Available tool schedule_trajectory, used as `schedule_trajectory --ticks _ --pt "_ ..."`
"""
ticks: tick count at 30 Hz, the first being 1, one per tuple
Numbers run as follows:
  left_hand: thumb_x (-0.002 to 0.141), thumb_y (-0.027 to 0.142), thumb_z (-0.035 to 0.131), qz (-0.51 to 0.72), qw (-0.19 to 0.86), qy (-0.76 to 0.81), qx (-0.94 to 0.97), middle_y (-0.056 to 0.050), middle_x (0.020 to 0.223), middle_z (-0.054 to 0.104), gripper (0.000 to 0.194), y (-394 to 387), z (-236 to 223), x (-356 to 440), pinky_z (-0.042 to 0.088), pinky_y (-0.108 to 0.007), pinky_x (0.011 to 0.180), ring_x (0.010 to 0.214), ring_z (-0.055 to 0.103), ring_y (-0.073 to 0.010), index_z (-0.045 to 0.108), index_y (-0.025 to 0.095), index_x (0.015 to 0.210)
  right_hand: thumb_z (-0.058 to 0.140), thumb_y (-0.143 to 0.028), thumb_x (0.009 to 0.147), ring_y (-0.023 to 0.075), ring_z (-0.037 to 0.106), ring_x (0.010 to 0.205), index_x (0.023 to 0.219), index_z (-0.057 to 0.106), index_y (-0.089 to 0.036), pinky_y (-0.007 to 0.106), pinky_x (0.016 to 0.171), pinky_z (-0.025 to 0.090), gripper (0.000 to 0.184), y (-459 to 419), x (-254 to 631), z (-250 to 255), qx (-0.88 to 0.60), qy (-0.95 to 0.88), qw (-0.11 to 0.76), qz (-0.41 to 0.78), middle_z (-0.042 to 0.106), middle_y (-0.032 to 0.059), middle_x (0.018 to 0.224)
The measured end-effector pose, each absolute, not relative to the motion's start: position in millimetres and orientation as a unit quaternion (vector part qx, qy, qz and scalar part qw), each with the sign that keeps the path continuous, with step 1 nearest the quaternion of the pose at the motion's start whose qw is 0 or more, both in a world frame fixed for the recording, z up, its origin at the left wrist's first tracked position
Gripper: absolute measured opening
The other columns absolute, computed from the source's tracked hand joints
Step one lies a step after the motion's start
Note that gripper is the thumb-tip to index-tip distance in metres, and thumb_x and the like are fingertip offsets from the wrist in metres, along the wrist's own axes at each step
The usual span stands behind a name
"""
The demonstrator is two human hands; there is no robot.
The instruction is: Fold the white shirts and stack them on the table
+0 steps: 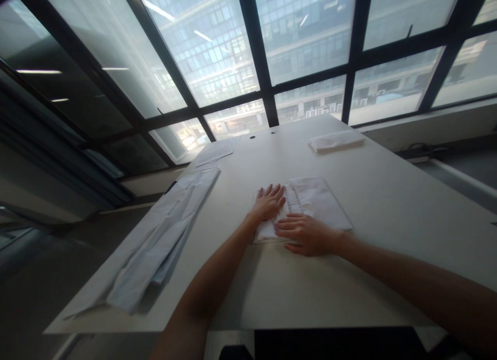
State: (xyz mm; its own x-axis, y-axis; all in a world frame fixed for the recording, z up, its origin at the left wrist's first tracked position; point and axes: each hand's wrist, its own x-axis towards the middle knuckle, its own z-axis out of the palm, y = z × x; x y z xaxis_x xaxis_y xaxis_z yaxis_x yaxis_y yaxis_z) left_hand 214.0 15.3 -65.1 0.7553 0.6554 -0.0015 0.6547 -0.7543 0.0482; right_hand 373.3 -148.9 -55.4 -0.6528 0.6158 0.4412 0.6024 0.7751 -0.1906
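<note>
While a folded white cloth (324,202) is laid near the middle of the surface (248,168), its 9 o'clock part is covered by the left hand (268,202), whose grip is unclosed, fingers splayed. Its 6 o'clock edge is covered by the right hand (305,234), whose grip is likewise flattened out. From there, a folded white stack (336,141) is seen at 1 o'clock, long pale fabric (155,235) at 9, thin sheets (215,152) at 10.

no text, label or number can be read.
</note>
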Motion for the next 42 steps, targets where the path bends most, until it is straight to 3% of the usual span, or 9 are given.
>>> schedule_trajectory --ticks 4,9,13,19,27,32,38,40,42 --pt "0.108 0.042 0.025 0.019 0.010 0.354 0.935 -0.014 0.169 0.024 0.061 16 -66 214 0.012 -0.062 0.124 0.157 0.018 -0.0328 0.022 0.018 0.164 0.056 -0.040 0.100 0.0248 0.055 0.134 0.136 0.062 -0.014 0.041 0.115 0.040 0.045 -153 363 -55 -0.302 -0.924 0.232 0.035 0.065 0.0142 0.139" --pt "0.108 0.041 0.026 0.012 0.006 0.350 0.937 -0.013 0.169 0.024 0.060 18 -69 214 0.014 -0.062 0.124 0.157 0.019 -0.0318 0.024 0.019 0.163 0.054 -0.031 0.101 0.0237 0.066 0.115 0.118 0.069 -0.014 0.039 0.106 0.047 0.028 -157 339 -51 -0.341 -0.907 0.246 0.024 0.073 0.0131 0.118" --pt "0.108 0.042 0.025 0.006 -0.004 0.351 0.936 -0.011 0.169 0.024 0.060 18 -68 214 0.014 -0.061 0.124 0.157 0.018 -0.0307 0.024 0.020 0.164 0.056 -0.032 0.100 0.0276 0.056 0.131 0.130 0.063 -0.010 0.043 0.115 0.041 0.038 -158 316 -54 -0.343 -0.901 0.265 -0.005 0.064 0.0174 0.137" --pt "0.109 0.043 0.022 -0.013 -0.016 0.359 0.933 -0.010 0.170 0.023 0.059 14 -65 216 0.015 -0.058 0.125 0.157 0.017 -0.0277 0.022 0.021 0.164 0.057 -0.051 0.099 0.0312 0.044 0.144 0.145 0.052 -0.004 0.043 0.122 0.030 0.067 -165 308 -60 -0.358 -0.911 0.201 0.045 0.051 0.0234 0.152" --pt "0.109 0.042 0.020 0.008 0.000 0.367 0.930 -0.004 0.168 0.028 0.055 43 -68 207 0.018 -0.052 0.125 0.156 0.022 -0.0246 0.031 0.027 0.161 0.052 -0.056 0.100 0.0328 0.027 0.153 0.154 0.043 -0.006 0.048 0.126 0.019 0.074 -172 312 -64 -0.360 -0.908 0.195 0.096 0.035 0.0229 0.163" --pt "0.109 0.044 0.020 0.012 0.003 0.384 0.923 -0.003 0.168 0.030 0.055 51 -65 203 0.023 -0.054 0.123 0.155 0.025 -0.0272 0.033 0.030 0.160 0.048 -0.054 0.102 0.0316 0.022 0.155 0.156 0.040 -0.006 0.048 0.127 0.016 0.072 -173 314 -65 -0.356 -0.908 0.192 0.111 0.031 0.0229 0.165" --pt "0.109 0.041 0.021 0.019 -0.004 0.384 0.923 -0.008 0.167 0.031 0.056 23 -60 213 0.017 -0.060 0.124 0.156 0.022 -0.0304 0.036 0.022 0.159 0.052 -0.051 0.102 0.0337 0.024 0.154 0.150 0.051 -0.009 0.050 0.125 0.019 0.064 -175 317 -61 -0.350 -0.907 0.205 0.114 0.033 0.0234 0.163" --pt "0.108 0.040 0.021 0.013 0.009 0.391 0.920 -0.011 0.168 0.028 0.058 12 -61 220 0.017 -0.061 0.123 0.156 0.022 -0.0315 0.030 0.017 0.161 0.056 -0.047 0.100 0.0338 0.029 0.152 0.142 0.060 -0.011 0.050 0.125 0.021 0.056 -175 318 -58 -0.330 -0.910 0.221 0.118 0.038 0.0220 0.161" --pt "0.108 0.039 0.020 0.010 0.019 0.408 0.913 -0.013 0.168 0.025 0.060 5 -63 225 0.017 -0.060 0.124 0.156 0.021 -0.0323 0.027 0.014 0.162 0.056 -0.041 0.101 0.0293 0.045 0.144 0.131 0.069 -0.016 0.044 0.121 0.031 0.041 -173 321 -54 -0.311 -0.904 0.249 0.153 0.053 0.0162 0.152"
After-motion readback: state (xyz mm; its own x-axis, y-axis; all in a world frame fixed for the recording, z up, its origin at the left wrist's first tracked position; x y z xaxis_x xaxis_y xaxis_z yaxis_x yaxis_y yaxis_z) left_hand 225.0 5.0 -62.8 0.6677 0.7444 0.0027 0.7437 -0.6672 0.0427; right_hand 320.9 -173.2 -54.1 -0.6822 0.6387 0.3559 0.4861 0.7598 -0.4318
